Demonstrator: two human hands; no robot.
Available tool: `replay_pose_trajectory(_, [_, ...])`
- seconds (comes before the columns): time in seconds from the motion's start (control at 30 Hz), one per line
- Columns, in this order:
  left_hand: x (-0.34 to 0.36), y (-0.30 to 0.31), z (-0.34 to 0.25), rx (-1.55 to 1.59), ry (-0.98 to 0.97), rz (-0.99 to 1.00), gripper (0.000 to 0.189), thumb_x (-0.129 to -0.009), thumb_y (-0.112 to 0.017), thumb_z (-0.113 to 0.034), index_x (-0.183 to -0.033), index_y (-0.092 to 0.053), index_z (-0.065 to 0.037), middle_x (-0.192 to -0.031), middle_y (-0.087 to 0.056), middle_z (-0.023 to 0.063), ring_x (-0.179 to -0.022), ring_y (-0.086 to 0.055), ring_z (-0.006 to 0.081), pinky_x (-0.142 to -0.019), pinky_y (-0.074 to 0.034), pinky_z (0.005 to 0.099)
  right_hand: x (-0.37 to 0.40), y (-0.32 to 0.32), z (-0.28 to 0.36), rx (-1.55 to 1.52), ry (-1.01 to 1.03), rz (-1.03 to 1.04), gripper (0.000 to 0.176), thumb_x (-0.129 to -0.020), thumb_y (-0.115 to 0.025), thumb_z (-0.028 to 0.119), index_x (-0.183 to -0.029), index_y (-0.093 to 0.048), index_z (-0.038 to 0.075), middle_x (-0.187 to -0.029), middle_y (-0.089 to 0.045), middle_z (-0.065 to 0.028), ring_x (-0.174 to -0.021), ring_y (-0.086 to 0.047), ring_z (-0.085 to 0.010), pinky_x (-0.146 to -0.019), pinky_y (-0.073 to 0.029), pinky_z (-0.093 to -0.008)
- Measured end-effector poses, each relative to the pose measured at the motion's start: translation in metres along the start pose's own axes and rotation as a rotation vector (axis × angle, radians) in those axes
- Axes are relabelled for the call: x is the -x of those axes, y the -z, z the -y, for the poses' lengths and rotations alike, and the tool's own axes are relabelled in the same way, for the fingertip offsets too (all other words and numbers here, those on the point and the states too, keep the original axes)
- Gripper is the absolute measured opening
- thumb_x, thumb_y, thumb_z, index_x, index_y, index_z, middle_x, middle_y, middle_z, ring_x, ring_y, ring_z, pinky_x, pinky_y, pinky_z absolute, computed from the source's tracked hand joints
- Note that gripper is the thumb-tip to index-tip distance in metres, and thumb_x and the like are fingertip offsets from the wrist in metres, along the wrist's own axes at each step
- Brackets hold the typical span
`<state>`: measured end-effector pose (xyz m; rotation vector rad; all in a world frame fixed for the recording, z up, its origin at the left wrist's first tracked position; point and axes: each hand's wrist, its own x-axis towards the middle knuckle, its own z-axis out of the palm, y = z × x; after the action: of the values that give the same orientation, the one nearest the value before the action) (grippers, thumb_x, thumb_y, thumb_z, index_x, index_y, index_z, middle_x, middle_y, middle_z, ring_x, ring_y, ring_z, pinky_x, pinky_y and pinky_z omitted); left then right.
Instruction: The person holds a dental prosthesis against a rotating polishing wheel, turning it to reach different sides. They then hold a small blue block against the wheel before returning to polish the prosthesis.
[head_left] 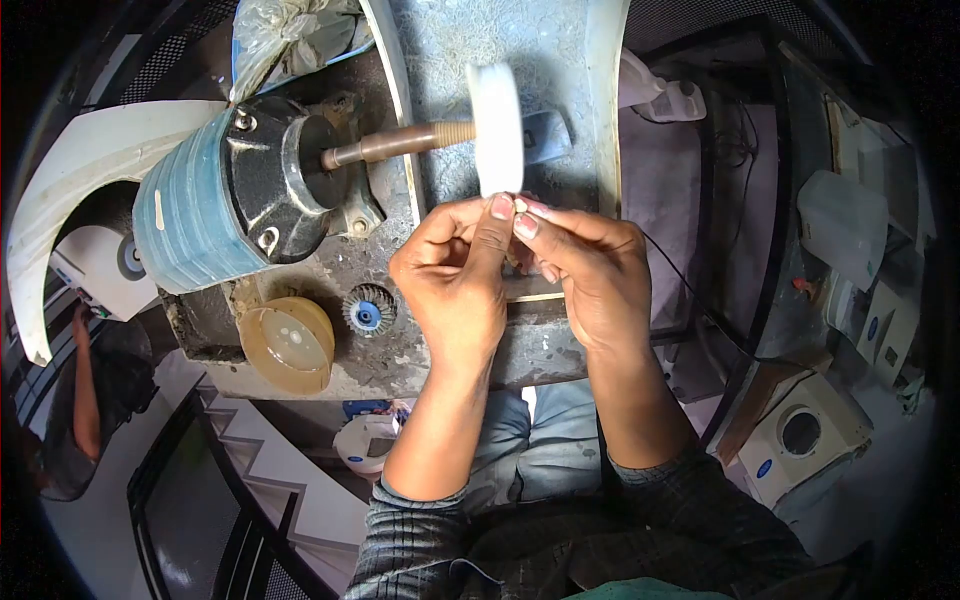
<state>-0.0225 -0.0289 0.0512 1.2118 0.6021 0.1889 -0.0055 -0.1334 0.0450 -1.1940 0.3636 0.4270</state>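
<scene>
A white wheel (pixel 498 130) is mounted on the tapered spindle (pixel 400 143) of a blue and black motor (pixel 200 200). My left hand (pixel 455 265) and my right hand (pixel 600 260) meet at the wheel's lower edge. Between their pinched thumbs and fingers is a tiny pale piece (pixel 520 205), too small to make out clearly. Both hands are closed around it, with the fingertips at or very near the wheel's rim. My curled fingers are partly hidden behind the thumbs.
A yellowish bowl (pixel 312 345) of cloudy liquid and a round brush with a blue hub (pixel 368 312) lie left of my arms. A pale tray or hood (pixel 606 100) surrounds the wheel. Plastic bags (pixel 290 45) lie at the upper left. Another person's arm (pixel 86 390) shows far left.
</scene>
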Motion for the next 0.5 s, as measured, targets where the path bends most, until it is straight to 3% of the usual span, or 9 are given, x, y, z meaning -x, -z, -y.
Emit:
replay_pose_trajectory(0.1, [-0.002, 0.001, 0.002, 0.014, 0.042, -0.009, 0.008, -0.085, -0.062, -0.003, -0.083, -0.065, 0.004, -0.071, -0.064, 0.0048, -0.055, -0.051, 0.0050, -0.048, -0.034, 0.0168, -0.003, -0.005, 0.003, 0.041, 0.005, -0.025, 0.018, -0.079, -0.068, 0.003, -0.095, -0.068, -0.004, -0.073, -0.064, -0.0013, -0.061, -0.049, -0.0009, -0.052, -0.034, -0.0151])
replay_pose_trajectory(0.2, [-0.005, 0.002, 0.007, 0.066, 0.048, 0.003, 0.010, -0.087, -0.060, -0.004, -0.083, -0.065, 0.004, -0.066, -0.063, 0.0060, -0.053, -0.055, 0.0076, -0.049, -0.042, 0.0194, -0.006, -0.008, 0.005, 0.075, 0.012, -0.047, 0.017, -0.079, -0.068, 0.003, -0.094, -0.068, -0.004, -0.070, -0.062, -0.0007, -0.059, -0.046, -0.0009, -0.050, -0.033, -0.0156])
replay_pose_trajectory(0.3, [-0.007, 0.002, 0.010, 0.131, 0.094, -0.013, 0.009, -0.086, -0.058, -0.002, -0.082, -0.063, 0.004, -0.073, -0.064, 0.0060, -0.060, -0.056, 0.0074, -0.052, -0.039, 0.0179, -0.011, -0.006, 0.004, 0.120, 0.008, -0.033, 0.016, -0.079, -0.068, 0.003, -0.092, -0.068, -0.005, -0.066, -0.060, 0.0005, -0.056, -0.045, -0.0010, -0.048, -0.031, -0.0163])
replay_pose_trajectory(0.37, [-0.009, 0.003, 0.016, 0.208, 0.081, -0.030, 0.009, -0.086, -0.057, -0.001, -0.083, -0.063, 0.005, -0.077, -0.064, 0.0085, -0.066, -0.059, 0.0113, -0.061, -0.046, 0.0225, -0.014, -0.006, 0.004, 0.135, 0.008, -0.013, 0.016, -0.079, -0.069, 0.003, -0.091, -0.068, -0.006, -0.064, -0.059, 0.0013, -0.055, -0.044, -0.0009, -0.047, -0.030, -0.0167])
replay_pose_trajectory(0.5, [-0.014, 0.004, 0.022, 0.185, 0.035, -0.077, 0.009, -0.086, -0.059, -0.002, -0.087, -0.064, 0.005, -0.073, -0.064, 0.0067, -0.060, -0.057, 0.0079, -0.055, -0.045, 0.0199, -0.020, -0.008, 0.005, 0.159, 0.004, 0.027, 0.014, -0.079, -0.069, 0.004, -0.090, -0.069, -0.005, -0.060, -0.056, 0.0030, -0.051, -0.041, -0.0004, -0.044, -0.027, -0.0182])
